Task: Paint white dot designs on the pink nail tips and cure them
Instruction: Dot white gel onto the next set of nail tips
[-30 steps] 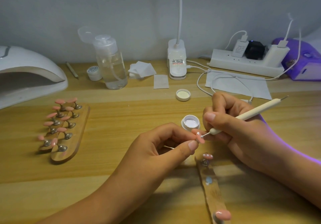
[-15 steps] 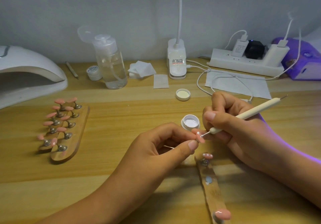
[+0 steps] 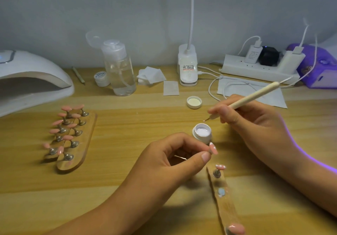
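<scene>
Hovering by white gel pot (image 3: 202, 132), right hand (image 3: 251, 123) grips loaded dotting pen (image 3: 253, 97); left hand (image 3: 175, 154) pinches pink nail tip (image 3: 213, 148), seemingly near pot rim: wet dots could smear, bead could drip.

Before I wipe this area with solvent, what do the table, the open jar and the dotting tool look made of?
Table: wood or wood-look laminate, matte; pale grain bands show. Jar: probably plastic, white, opaque, smooth. Dotting tool: cream matte handle, plastic or painted wood; thin tip looks metal.
</scene>
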The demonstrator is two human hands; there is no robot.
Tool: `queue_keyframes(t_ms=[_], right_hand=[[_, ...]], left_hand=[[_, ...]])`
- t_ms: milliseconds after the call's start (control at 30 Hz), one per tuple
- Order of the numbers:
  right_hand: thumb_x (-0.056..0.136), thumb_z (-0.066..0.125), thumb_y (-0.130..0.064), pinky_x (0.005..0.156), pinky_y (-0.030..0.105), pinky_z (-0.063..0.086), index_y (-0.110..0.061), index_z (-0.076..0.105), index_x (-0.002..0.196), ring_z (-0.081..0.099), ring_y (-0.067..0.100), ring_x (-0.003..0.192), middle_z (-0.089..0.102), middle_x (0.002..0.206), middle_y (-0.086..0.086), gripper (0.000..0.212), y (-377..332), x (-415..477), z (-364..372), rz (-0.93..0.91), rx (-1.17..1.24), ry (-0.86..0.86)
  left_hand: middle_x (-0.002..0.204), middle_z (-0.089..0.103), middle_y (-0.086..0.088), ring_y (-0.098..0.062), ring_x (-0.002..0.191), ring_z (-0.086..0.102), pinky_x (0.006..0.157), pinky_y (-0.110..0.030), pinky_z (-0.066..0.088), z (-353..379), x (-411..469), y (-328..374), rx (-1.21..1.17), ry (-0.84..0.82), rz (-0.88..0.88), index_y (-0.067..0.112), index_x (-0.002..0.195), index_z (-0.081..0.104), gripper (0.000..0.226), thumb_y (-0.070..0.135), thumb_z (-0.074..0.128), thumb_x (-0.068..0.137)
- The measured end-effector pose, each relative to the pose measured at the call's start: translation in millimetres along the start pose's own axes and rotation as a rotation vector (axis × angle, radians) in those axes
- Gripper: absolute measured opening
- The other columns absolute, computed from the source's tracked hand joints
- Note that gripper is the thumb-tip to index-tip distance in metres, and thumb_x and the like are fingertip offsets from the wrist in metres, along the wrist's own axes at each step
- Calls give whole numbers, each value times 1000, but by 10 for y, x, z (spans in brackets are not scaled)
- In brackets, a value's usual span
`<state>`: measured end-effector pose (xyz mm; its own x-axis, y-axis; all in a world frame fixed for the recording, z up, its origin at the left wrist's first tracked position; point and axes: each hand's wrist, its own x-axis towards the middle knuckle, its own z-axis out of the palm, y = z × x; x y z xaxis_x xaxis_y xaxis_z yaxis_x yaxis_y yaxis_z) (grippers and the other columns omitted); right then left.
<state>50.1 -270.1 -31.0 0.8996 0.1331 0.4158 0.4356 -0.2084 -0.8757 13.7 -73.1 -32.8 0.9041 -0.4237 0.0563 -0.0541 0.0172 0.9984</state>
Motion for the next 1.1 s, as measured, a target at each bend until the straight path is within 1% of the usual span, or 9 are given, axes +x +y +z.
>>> queue_keyframes(t_ms=[167, 300, 433, 633, 767, 833, 1000, 1033, 1100], right_hand=[[92, 59, -29, 70, 35, 48, -17, 67, 92, 60, 21, 80, 66, 87, -6, 14, 58, -24, 53, -150, -250, -108], [92, 52, -33, 67, 43, 46, -15, 66, 92, 58, 27, 79, 64, 87, -2, 23, 81, -16, 49, -169, -274, -122], [91, 52, -37, 66, 42, 45, -21, 65, 90, 55, 26, 76, 62, 85, -5, 21, 97, -2, 56, -133, -292, -138], [91, 52, -40, 65, 41, 45, -20, 66, 92, 54, 22, 76, 61, 83, -7, 25, 103, 4, 52, -118, -310, -169], [92, 57, -38, 64, 40, 44, -20, 67, 91, 54, 22, 75, 61, 83, -9, 20, 87, -4, 55, -121, -305, -162], [91, 57, -32, 68, 39, 46, -21, 67, 89, 57, 22, 78, 63, 85, -9, 15, 68, -8, 62, -125, -276, -133], [91, 58, -23, 78, 22, 48, -21, 68, 92, 63, 11, 84, 68, 90, -9, 11, -10, -31, 55, -93, -22, -6], [89, 59, -23, 79, 22, 50, -21, 69, 91, 63, 10, 84, 68, 90, -8, 10, -20, -35, 48, -78, 39, 24], [85, 63, -21, 87, 34, 52, -26, 68, 88, 62, 13, 87, 66, 86, -9, 7, -28, -34, 33, -16, 176, 75]], left_hand=[[75, 69, 16, 1, 64, 53, 60, -10, 42, -2, -2, 5, 1, -14, 18, 18, 86, 73, 9, 22, 67, 80], [79, 70, 18, 3, 67, 55, 62, -10, 43, -8, -2, 7, 15, -21, 33, 20, 86, 73, 8, 22, 66, 82], [76, 68, 16, 0, 69, 56, 65, -13, 45, -21, 7, -24, 15, -6, 19, 24, 86, 73, 8, 26, 67, 81], [76, 68, 16, -1, 69, 56, 66, -15, 46, -22, 8, -42, 27, -18, 22, 27, 85, 72, 7, 26, 67, 81], [77, 67, 14, -4, 73, 57, 68, -18, 47, -29, 3, -55, 41, -22, 23, 28, 89, 72, 15, 37, 67, 78], [79, 67, 13, -6, 74, 57, 68, -20, 47, -25, 8, -59, 49, -17, 26, 29, 89, 72, 17, 40, 65, 78], [82, 69, 14, -5, 79, 60, 68, -18, 48, -20, 12, -56, 33, 3, 28, 29, 88, 72, 11, 34, 66, 81], [81, 69, 14, -4, 78, 60, 68, -18, 47, -19, 12, -52, 22, 5, 26, 28, 88, 72, 9, 31, 66, 81], [79, 68, 14, -3, 77, 60, 68, -17, 47, -17, 14, -47, 7, 12, 23, 29, 87, 72, 9, 28, 65, 81]])
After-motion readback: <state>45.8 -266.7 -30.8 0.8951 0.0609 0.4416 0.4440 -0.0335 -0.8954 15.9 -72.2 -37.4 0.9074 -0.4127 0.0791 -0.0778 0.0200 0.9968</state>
